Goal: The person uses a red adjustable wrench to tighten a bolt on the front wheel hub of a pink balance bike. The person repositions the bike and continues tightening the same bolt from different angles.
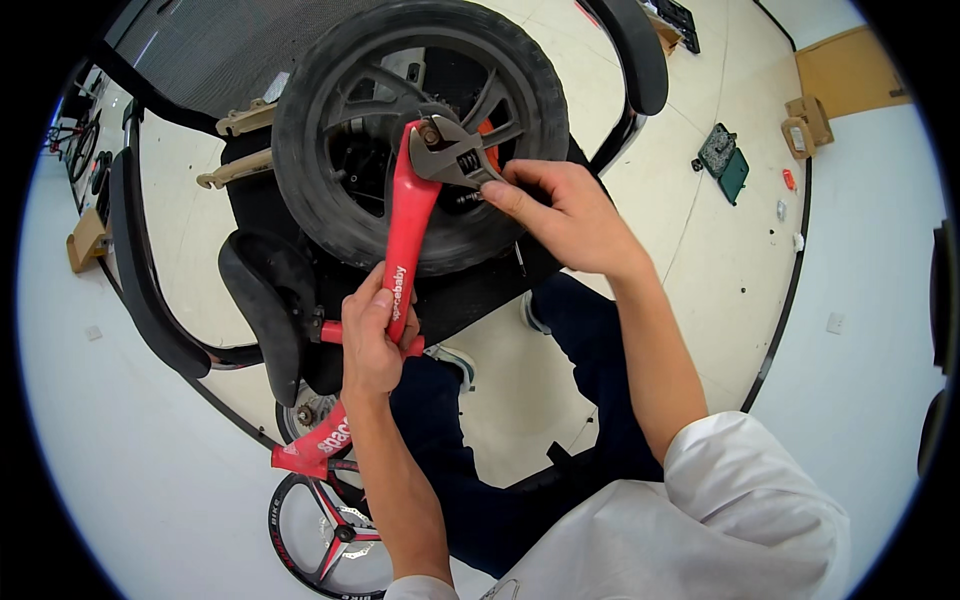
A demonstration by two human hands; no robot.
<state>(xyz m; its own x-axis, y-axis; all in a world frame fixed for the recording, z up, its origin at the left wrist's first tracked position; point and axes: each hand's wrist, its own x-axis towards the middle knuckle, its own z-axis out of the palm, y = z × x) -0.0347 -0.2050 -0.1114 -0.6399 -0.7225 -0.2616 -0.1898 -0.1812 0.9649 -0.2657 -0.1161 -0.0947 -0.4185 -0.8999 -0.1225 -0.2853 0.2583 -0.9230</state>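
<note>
Wrench point(455, 160): stiff, likely weighty metal

We find it at the upper centre of the frame, its mouth at the bolt point(430, 135) atop the red bar point(412, 220), over the wheel point(303, 150). Our right hand point(575, 220) pinches its handle between thumb and fingers; our left hand point(375, 335) wraps the bar lower down. We judge the wrench rigid, hard to damage and slightly slick, so gripping far back on the handle, using all 5 fingers, should suit.
</note>
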